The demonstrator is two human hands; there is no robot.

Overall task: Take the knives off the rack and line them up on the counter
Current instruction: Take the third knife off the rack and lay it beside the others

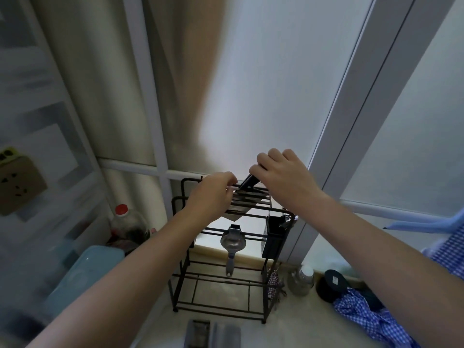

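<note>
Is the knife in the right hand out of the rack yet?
Not yet: the right hand grips the knife handle, its blade still between the rack bars.

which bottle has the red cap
The bottle left of the black rack, behind the blue container. The other bottle, right of the rack, has a pale cap.

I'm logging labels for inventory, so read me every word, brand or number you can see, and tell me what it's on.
No text can be read.
Dark lid: a small pale sticker, too small to read.
Red-capped bottle: label blurred.
Wall socket: no legible marking.
</note>
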